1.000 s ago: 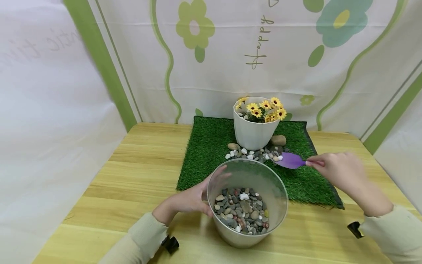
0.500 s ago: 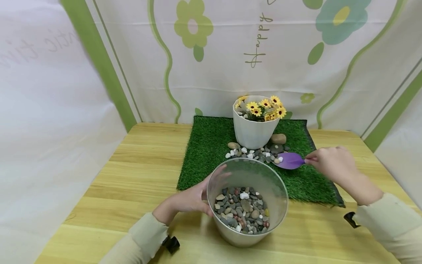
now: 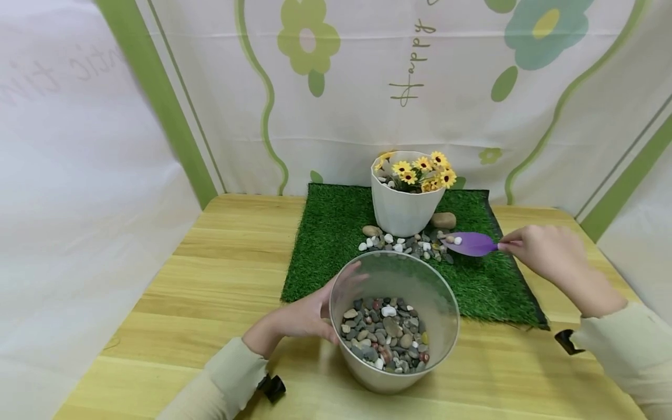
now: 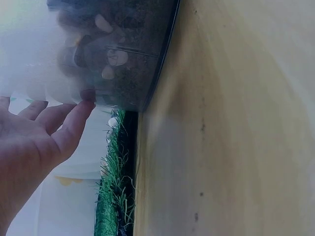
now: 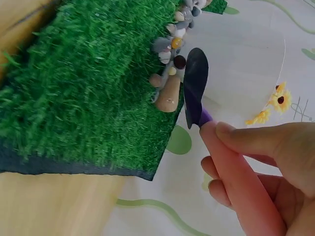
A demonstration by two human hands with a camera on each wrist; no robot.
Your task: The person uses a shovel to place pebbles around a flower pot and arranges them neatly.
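In the head view, my left hand (image 3: 310, 318) holds the left side of a see-through bucket (image 3: 385, 382), thumb in front and fingers behind the wall. Many mixed pebbles (image 3: 388, 335) lie in its bottom. The left wrist view shows my fingertips (image 4: 87, 101) against the bucket wall. My right hand (image 3: 548, 259) grips the pinkish handle (image 5: 241, 189) of a small shovel with a purple blade (image 3: 472, 245). A few pebbles (image 3: 455, 240) sit at the blade's tip. Beside that tip, loose pebbles (image 3: 399, 247) lie along the front of a white flower pot (image 3: 404, 213).
Yellow flowers (image 3: 422, 169) stand in the pot. Under it lies an artificial grass mat (image 3: 325, 245) on the wooden table (image 3: 210, 291). A large brown stone (image 3: 443, 220) rests right of the pot. A printed cloth (image 3: 346, 128) hangs behind the table.
My right hand first shifts the shovel slightly, then raises it a little and draws it back to the right with pebbles on its tip. The left hand and bucket stay put.
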